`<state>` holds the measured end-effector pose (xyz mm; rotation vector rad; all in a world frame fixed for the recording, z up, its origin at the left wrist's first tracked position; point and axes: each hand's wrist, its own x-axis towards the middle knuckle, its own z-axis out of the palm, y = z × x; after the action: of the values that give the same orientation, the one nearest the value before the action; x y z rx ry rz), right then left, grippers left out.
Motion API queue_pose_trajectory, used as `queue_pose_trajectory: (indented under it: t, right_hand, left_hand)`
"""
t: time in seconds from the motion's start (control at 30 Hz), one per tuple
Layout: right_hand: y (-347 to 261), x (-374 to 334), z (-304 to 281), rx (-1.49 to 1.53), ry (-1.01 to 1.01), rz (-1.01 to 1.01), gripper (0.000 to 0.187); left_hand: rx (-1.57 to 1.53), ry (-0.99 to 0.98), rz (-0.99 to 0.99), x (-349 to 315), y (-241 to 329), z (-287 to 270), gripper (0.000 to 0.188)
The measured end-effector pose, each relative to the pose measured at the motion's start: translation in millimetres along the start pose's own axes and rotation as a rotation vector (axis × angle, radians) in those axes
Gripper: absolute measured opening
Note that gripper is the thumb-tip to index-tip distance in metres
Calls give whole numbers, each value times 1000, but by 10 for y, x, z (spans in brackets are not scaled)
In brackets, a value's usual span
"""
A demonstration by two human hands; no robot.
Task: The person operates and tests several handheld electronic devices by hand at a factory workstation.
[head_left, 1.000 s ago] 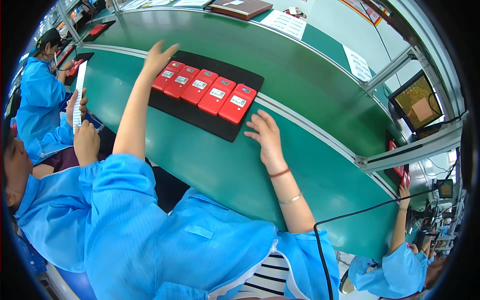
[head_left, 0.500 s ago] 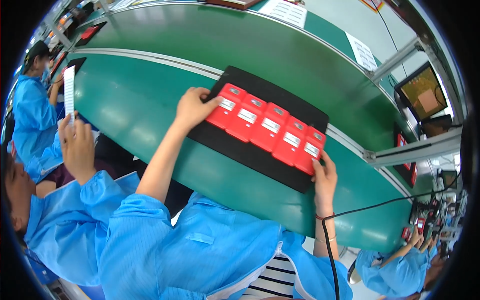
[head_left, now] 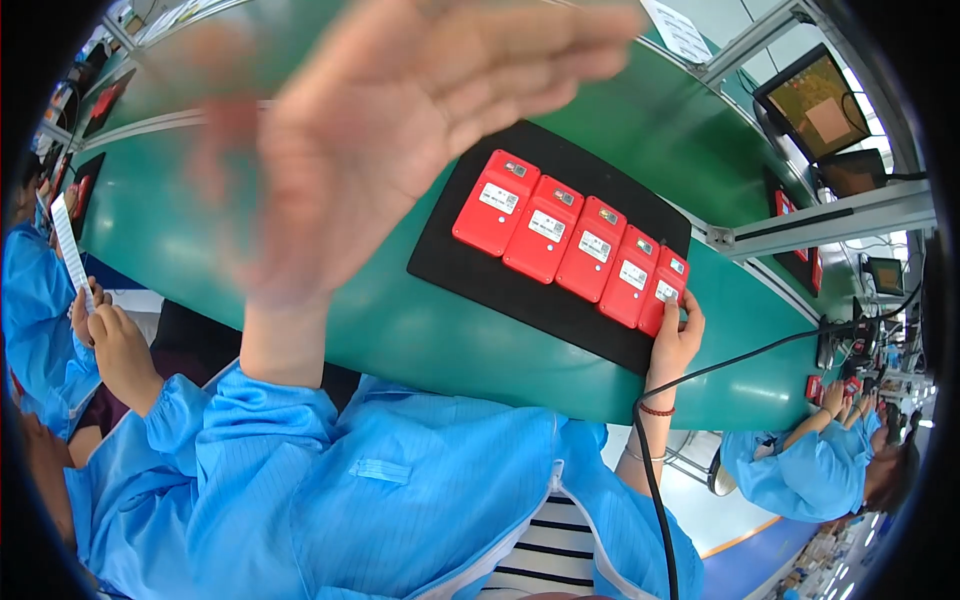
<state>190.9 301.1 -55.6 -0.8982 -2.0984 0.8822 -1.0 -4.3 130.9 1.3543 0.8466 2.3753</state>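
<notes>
Several flat red phone-like devices [head_left: 592,248] lie side by side in a slanting row on a black mat [head_left: 445,250]. Each has a white label and a small dark window at its top end. My right hand [head_left: 678,335] is at the near right corner of the rightmost red device [head_left: 664,290], thumb on its face and fingers curled round its edge. Raised high over the bench, my left hand [head_left: 370,130] is large and blurred, fingers stretched out, with nothing seen in it. A faint red smear beside it cannot be made out.
Beneath the mat is a green bench [head_left: 480,350], with a metal-framed rail behind. A screen [head_left: 812,105] stands at the right. A black cable [head_left: 650,470] crosses my right forearm. At my left a person's hand [head_left: 125,350] is near a white paper strip [head_left: 72,250]; another person [head_left: 800,465] works right.
My left hand has let go of the leftmost red device and risen up and away. My right hand stays at the rightmost one. The whole view has shifted slightly.
</notes>
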Motion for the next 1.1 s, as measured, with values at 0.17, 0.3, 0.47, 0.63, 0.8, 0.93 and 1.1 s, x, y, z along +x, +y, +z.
queue_pose_trajectory:
  t: [0.17, 0.3, 0.47, 0.63, 0.8, 0.93, 1.1]
  right_hand:
    - [-150, -76, -114, -185, -153, -138, 69]
    - [-326, -102, -104, -357, -377, -405, 103]
    - [-276, 20, -180, -307, -368, -349, 78]
    - [-343, -101, -241, -13, -193, -126, 41]
    - [-163, -51, -107, 459, 61, 216, 43]
    - [1, -34, -126, -201, -43, -229, 31]
    - [-199, -32, -113, -282, -66, -291, 41]
  left_hand:
    - [1002, -178, 29, -206, 57, -243, 62]
    - [1369, -61, -595, -993, -728, -393, 80]
    - [1299, -79, -626, -1183, -904, -633, 70]
    - [1418, -63, -491, -1064, -968, -445, 69]
    - [1458, -139, -437, -1043, -1020, -588, 63]
    - [617, 480, -498, -1163, -938, -581, 48]
    - [1272, 282, -547, -1145, -792, -570, 37]
